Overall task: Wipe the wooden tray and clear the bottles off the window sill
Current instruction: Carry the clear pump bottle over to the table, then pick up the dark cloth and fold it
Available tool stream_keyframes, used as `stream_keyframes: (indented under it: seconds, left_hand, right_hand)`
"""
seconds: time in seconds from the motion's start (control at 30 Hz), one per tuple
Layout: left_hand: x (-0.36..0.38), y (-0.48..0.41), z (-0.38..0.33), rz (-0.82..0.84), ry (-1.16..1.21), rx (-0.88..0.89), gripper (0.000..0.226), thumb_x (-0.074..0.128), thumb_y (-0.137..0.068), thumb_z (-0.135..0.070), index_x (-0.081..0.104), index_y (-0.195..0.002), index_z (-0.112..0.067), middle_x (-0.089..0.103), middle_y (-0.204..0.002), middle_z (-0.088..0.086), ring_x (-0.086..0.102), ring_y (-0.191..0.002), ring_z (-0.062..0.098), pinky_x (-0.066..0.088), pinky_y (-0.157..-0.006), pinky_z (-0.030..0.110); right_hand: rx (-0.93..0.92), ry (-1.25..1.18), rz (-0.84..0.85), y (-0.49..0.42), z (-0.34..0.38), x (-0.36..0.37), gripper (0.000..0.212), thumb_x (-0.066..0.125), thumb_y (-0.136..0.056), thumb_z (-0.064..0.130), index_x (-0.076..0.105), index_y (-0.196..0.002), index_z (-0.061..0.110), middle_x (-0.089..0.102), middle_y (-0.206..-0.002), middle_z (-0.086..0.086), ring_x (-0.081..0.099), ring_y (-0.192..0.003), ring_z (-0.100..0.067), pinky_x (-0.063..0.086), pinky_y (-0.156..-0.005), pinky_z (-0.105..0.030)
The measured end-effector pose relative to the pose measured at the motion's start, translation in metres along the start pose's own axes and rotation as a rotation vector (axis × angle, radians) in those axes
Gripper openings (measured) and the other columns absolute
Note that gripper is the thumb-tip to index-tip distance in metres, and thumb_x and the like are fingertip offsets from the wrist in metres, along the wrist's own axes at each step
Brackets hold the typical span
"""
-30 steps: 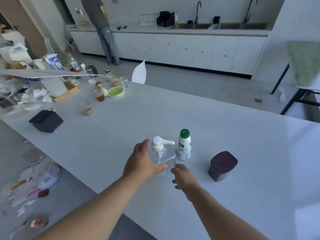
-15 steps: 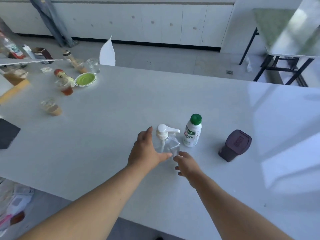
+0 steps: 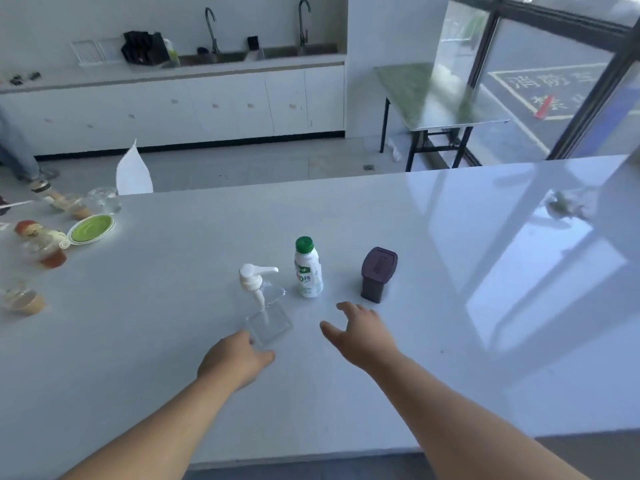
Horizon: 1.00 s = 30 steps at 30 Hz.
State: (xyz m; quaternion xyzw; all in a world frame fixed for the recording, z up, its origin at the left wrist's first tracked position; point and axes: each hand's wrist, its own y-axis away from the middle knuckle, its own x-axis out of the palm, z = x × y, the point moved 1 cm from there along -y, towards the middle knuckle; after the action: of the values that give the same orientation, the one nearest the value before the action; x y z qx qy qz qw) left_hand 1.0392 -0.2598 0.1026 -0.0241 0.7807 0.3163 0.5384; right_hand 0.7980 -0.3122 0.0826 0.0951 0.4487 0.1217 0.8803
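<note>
A clear pump bottle (image 3: 263, 306) with a white pump head stands on the white counter (image 3: 173, 306). A white bottle with a green cap (image 3: 307, 268) stands just right of it, and a dark purple lidded container (image 3: 376, 274) further right. My left hand (image 3: 232, 362) is just in front of the pump bottle's base, fingertips near it, holding nothing. My right hand (image 3: 360, 333) hovers open in front of the green-capped bottle, fingers spread. No wooden tray shows.
Cups, a green lid (image 3: 90, 229) and small bottles crowd the counter's left end. A white chair back (image 3: 133, 172) rises behind the counter. A folding table (image 3: 440, 98) stands by the window at the right. A person's leg (image 3: 17, 150) shows at far left.
Both hands have come off the pump bottle and drawn back toward me. The view has swung right and up, bringing the window into sight.
</note>
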Motion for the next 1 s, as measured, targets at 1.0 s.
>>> stream_keyframes:
  seconds: [1.0]
  left_hand:
    - [0.408, 0.635, -0.508, 0.386, -0.443, 1.669, 0.093, 0.068, -0.076, -0.072, 0.039, -0.156, -0.033, 0.043, -0.159, -0.014, 0.039, -0.146, 0.016, 0.045, -0.111, 0.039]
  right_hand:
    - [1.148, 0.09, -0.795, 0.725, -0.529, -0.227, 0.095, 0.032, -0.082, 0.083, 0.032, -0.158, 0.026, 0.037, -0.163, -0.003, 0.022, -0.153, -0.032, 0.02, -0.125, -0.049]
